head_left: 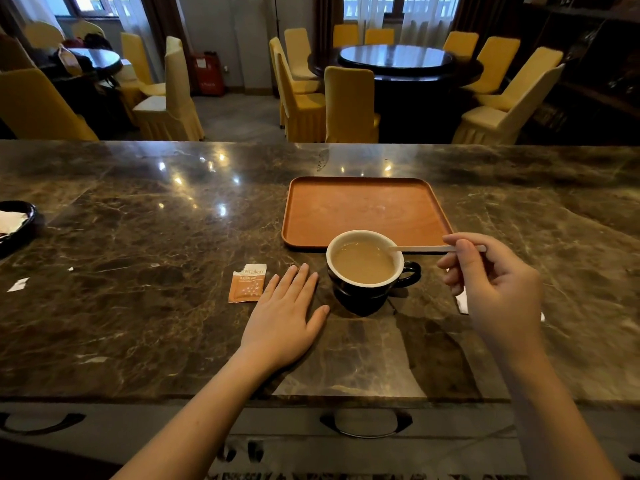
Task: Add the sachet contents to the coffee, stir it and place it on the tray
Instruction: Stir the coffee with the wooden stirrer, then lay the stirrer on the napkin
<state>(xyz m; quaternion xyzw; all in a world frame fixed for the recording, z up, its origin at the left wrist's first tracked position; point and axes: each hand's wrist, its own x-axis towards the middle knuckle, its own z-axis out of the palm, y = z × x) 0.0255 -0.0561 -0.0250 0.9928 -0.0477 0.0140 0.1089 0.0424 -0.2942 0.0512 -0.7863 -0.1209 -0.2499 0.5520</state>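
Note:
A black cup with a white inside [367, 292] holds milky coffee and stands on the marble counter just in front of the orange tray [311, 216]. My right hand [495, 282] pinches a pale stir stick [422, 249] whose tip rests in the coffee at the cup's right rim. My left hand [287, 313] lies flat on the counter, fingers apart, left of the cup and not touching it. A torn orange-and-white sachet [247, 283] lies flat beside my left fingers.
A dark dish with white paper [17, 220] sits at the counter's left edge. Small torn paper scraps [18, 284] lie at the left, and a white scrap [462, 303] shows under my right hand. Yellow-covered chairs and round tables stand beyond the counter.

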